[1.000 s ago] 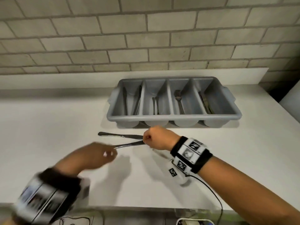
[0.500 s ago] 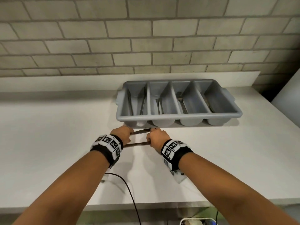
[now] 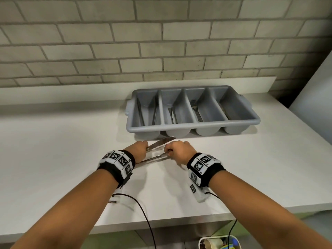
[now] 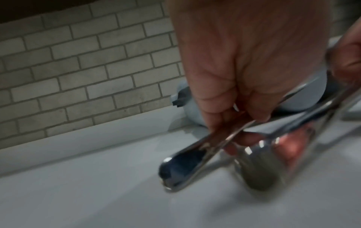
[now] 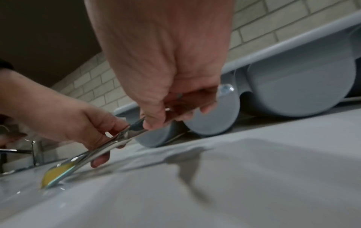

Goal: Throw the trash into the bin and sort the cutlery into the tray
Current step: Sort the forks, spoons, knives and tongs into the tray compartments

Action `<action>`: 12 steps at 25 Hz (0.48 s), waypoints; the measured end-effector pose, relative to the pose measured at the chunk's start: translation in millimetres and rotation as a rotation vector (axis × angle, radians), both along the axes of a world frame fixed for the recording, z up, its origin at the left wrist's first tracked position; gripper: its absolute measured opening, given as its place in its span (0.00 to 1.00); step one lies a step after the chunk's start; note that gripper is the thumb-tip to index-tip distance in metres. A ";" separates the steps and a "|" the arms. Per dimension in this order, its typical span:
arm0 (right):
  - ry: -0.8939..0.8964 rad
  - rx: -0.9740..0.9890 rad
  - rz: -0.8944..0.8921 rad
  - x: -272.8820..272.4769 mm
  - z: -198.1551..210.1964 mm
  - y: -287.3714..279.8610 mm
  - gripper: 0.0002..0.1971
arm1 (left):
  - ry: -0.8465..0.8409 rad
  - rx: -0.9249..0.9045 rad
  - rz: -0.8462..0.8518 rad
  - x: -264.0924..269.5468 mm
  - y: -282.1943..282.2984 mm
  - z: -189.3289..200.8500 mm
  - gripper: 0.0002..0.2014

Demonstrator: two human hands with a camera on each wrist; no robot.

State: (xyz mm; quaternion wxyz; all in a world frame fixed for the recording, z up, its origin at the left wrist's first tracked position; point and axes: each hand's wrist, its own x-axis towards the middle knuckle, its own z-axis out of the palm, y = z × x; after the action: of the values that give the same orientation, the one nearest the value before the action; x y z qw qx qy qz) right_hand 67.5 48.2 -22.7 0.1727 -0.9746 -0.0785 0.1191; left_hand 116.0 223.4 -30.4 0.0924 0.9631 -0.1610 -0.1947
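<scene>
Forearms enter from the bottom of the head view, each with a marker-patterned wristband and a cable trailing off the counter (image 3: pixel 53 141) edge. At the very bottom edge we note a white bin (image 3: pixel 218 242) with something in it; contents too cropped to name.

Mid-frame, we have both hands at two metal pieces lying close together on the white counter. Our left hand (image 3: pixel 138 150) has thumb and fingers curled, pinching the upper piece, which reads as a knife (image 3: pixel 159 143), its tip reaching toward the tray's near wall. Our right hand (image 3: pixel 178 151) is curled too, fingertips (image 5: pixel 154 123) pinched on the lower piece (image 3: pixel 154 158). In the left wrist view two rounded handle ends show, blurred; we cannot tell the lower piece's type.

Beyond, the grey four-compartment tray (image 3: pixel 192 124) sits centre-right against the brick wall. Cutlery already lies in it: dark pieces in the leftmost slot, a pair in the second, a fork (image 3: pixel 195 109) in the third, something dim in the fourth.

Risks, as we judge them: the two pieces cross near our fingers, so lifting one may drag or flick the other. Thin flat metal on a smooth top can slip a shallow pinch. Unidentified type invites the wrong slot.
</scene>
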 end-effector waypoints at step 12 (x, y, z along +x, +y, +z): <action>-0.470 0.084 0.033 -4.7 58.3 -35.4 0.19 | 0.481 -0.941 0.220 -48.5 -43.7 29.8 0.15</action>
State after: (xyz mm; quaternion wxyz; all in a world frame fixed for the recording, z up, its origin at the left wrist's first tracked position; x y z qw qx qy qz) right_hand 62.8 12.8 35.6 0.1881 -0.9661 -0.1372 -0.1119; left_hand 67.5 179.7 -0.6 0.5679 0.7571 -0.1032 -0.3060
